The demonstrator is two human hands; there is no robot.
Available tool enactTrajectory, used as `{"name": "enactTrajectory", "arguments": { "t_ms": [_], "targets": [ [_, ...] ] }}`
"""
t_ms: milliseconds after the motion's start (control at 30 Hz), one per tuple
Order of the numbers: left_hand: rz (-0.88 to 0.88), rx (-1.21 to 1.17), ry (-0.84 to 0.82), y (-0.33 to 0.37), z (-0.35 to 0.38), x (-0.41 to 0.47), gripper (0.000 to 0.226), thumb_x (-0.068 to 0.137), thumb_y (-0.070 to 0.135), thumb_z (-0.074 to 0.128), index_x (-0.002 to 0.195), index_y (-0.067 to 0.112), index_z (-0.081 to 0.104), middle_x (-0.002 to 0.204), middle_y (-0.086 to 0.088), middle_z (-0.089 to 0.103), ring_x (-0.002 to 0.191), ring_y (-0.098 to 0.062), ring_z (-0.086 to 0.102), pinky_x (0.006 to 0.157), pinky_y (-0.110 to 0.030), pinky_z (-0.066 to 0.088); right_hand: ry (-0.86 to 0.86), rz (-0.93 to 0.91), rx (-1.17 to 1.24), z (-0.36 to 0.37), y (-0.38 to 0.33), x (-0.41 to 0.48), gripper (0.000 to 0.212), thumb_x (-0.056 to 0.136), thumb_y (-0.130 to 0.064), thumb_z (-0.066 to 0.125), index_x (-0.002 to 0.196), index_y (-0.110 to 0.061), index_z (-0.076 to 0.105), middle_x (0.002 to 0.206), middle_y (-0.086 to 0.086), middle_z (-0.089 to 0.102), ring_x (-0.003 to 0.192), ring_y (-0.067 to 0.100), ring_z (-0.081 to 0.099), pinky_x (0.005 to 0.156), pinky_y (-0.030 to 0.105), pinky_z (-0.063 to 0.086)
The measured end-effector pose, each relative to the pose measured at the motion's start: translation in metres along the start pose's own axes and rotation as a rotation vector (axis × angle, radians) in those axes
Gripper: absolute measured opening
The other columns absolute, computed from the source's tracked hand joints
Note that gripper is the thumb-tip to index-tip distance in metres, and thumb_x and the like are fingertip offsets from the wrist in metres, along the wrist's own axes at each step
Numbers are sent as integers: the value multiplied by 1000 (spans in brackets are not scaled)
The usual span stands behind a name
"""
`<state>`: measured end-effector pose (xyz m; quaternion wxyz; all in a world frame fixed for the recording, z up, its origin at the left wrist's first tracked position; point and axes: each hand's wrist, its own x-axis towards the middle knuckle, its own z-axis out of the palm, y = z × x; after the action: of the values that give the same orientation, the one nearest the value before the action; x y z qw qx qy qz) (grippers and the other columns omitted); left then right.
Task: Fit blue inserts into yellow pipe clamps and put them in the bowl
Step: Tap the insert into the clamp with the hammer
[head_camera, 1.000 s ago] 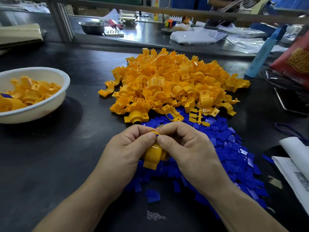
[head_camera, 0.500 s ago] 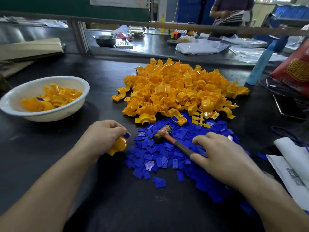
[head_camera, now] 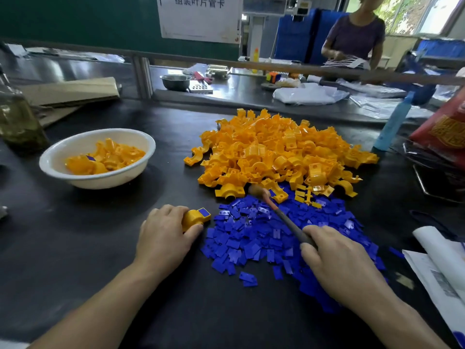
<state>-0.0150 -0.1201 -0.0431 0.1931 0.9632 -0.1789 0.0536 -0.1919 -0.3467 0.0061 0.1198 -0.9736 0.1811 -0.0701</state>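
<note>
Head view shows us our left hand (head_camera: 163, 238) curled round a yellow clamp (head_camera: 195, 218) with blue insert (head_camera: 204, 212) on the table (head_camera: 75, 248); our right hand (head_camera: 337, 263) fingers wrap the hammer (head_camera: 281, 217) handle over blue inserts.

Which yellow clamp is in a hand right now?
The yellow plastic pipe clamp gripped by the left hand, apart from the loose clamp heap, blue square insert showing on its end.

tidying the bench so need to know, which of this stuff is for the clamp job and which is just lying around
For the job:
left hand holding the held clamp, blue insert showing
right hand gripping the hammer
yellow clamp pile
blue insert pile
white bowl

Lying about:
cardboard
steel bowl
blue bottle
red bag
papers
</note>
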Motion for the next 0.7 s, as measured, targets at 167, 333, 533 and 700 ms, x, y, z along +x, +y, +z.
{"name": "enactTrajectory", "arguments": {
  "t_ms": [167, 333, 533, 700],
  "targets": [
    [28, -8, 65, -1, 7, 0, 48, 89, 59, 54, 127, 30, 59, 115, 5, 61, 104, -17, 50, 88, -36, 46, -110, 37, 647, -11, -33, -3, 17, 98, -32, 40, 89, -39, 53, 61, 0, 60, 46, 12, 58, 43, 22, 50],
    [62, -17, 114, -6, 11, -2, 46, 89, 56, 57, 123, 26, 63, 111, 4, 62, 102, -19, 51, 86, -37, 46, -286, -112, 518, -3, -64, 9, 15, 99, -33, 40, 104, -46, 45, 63, 2, 61, 41, 6, 53, 44, 33, 53],
    [64, -15, 113, -7, 15, 2, 46, 89, 58, 53, 125, 29, 60, 113, 7, 59, 103, -17, 48, 88, -35, 43, -136, -217, 285, 17, -70, 14, 16, 100, -35, 39, 114, -40, 42, 73, -6, 55, 62, 11, 55, 57, 33, 50],
    [69, -19, 130, -7, 16, 4, 45, 90, 58, 52, 122, 29, 61, 110, 8, 58, 101, -16, 47, 87, -34, 41, -269, -176, 211, 9, -66, 25, 23, 100, -36, 38, 123, -38, 40, 77, -4, 61, 62, 13, 58, 55, 29, 48]
  ]
}}
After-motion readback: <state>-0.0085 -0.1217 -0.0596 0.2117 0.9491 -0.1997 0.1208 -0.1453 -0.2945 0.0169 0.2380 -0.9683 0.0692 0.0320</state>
